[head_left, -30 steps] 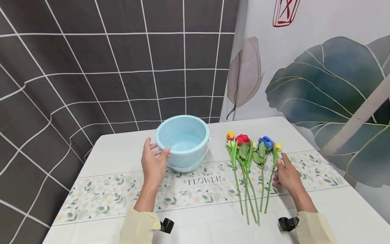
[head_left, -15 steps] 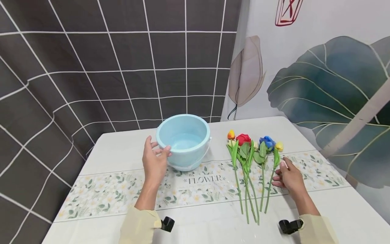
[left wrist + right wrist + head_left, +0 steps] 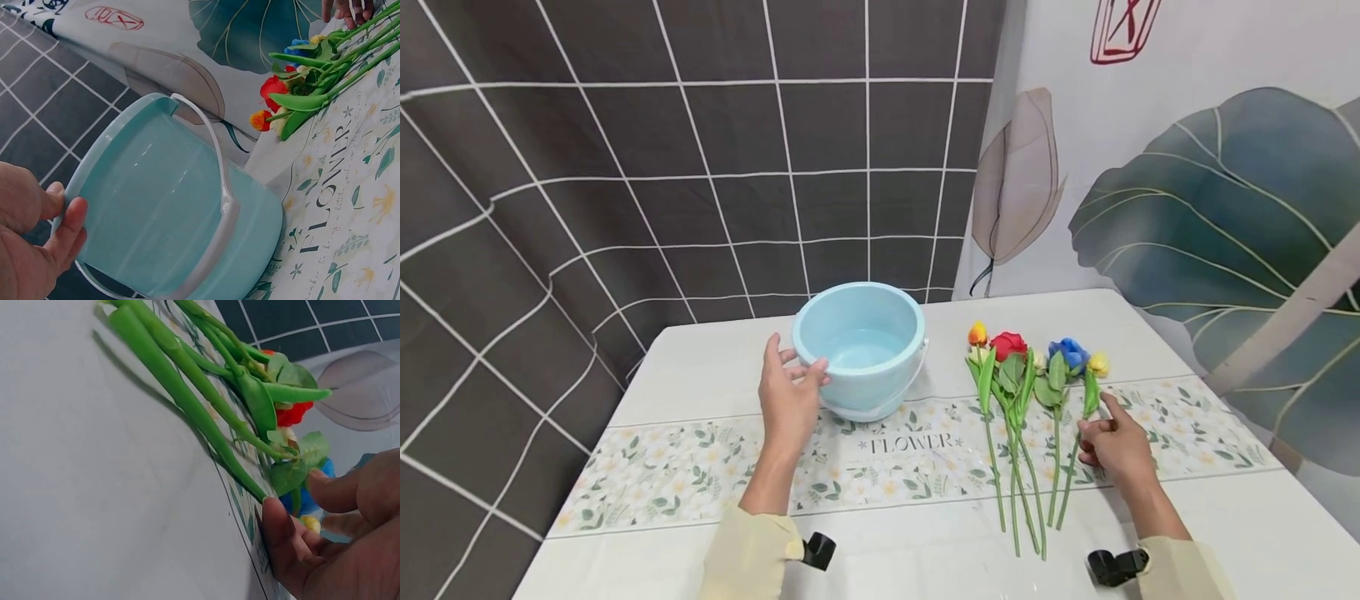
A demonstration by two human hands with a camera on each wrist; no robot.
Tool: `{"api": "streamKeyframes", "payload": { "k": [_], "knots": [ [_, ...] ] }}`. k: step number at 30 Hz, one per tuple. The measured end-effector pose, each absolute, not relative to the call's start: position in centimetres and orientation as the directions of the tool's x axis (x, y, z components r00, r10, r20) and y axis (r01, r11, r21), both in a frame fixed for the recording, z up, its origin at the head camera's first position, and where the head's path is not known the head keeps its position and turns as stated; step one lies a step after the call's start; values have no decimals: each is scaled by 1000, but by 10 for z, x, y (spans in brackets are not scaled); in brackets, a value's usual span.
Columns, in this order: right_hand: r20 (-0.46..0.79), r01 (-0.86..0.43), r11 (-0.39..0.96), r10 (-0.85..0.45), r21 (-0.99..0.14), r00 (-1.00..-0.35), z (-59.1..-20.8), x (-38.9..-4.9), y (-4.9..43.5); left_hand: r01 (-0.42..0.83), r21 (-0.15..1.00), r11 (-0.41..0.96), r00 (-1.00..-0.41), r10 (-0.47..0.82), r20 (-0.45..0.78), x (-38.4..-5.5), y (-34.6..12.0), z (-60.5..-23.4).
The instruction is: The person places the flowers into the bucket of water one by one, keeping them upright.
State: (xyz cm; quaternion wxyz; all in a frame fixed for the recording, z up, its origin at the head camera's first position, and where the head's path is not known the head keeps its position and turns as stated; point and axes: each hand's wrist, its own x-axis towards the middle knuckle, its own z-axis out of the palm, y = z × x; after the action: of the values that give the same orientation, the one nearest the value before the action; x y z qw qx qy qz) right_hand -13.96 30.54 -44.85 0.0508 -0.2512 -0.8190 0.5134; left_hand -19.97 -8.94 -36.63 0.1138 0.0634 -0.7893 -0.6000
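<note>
My left hand (image 3: 790, 400) holds the near left rim of a light blue plastic bucket (image 3: 868, 387), thumb on one side and fingers on the other. The bucket stands upright on the table with its white handle (image 3: 215, 144) hanging down. At the right, my right hand (image 3: 1116, 442) is at the stem of a yellow tulip (image 3: 1098, 364), a fingertip right at the stem (image 3: 225, 459) and the thumb apart from that finger. Left of it lie a blue flower (image 3: 1070, 354), a red rose (image 3: 1008, 344) and an orange-yellow tulip (image 3: 977, 333), stems toward me.
A white table (image 3: 925, 542) carries a printed floral band with the word FLOWER. Behind it hangs a dark gridded cloth (image 3: 737, 208), with a white leaf-print curtain (image 3: 1090, 167) at the right. A black wrist camera (image 3: 1116, 568) sits at the right sleeve.
My right hand has drawn its thumb and fingers nearer the yellow tulip's stem. The left hand keeps its place on the bucket. The view has shifted slightly.
</note>
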Motion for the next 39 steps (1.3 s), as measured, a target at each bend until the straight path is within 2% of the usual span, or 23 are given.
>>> {"api": "streamKeyframes", "payload": {
  "k": [16,27,39],
  "knots": [
    [-116,367,436,502,-822,-857,-454,-144,301,47,953,300,-963,-238,123,-200,-90,-366],
    [-21,349,644,459,-681,-888,-455,-145,301,40,953,299,-963,-244,117,-201,-88,-366],
    [3,324,683,431,-655,-902,-454,-146,299,53,950,309,-964,-234,130,-200,-90,-367]
  ]
}}
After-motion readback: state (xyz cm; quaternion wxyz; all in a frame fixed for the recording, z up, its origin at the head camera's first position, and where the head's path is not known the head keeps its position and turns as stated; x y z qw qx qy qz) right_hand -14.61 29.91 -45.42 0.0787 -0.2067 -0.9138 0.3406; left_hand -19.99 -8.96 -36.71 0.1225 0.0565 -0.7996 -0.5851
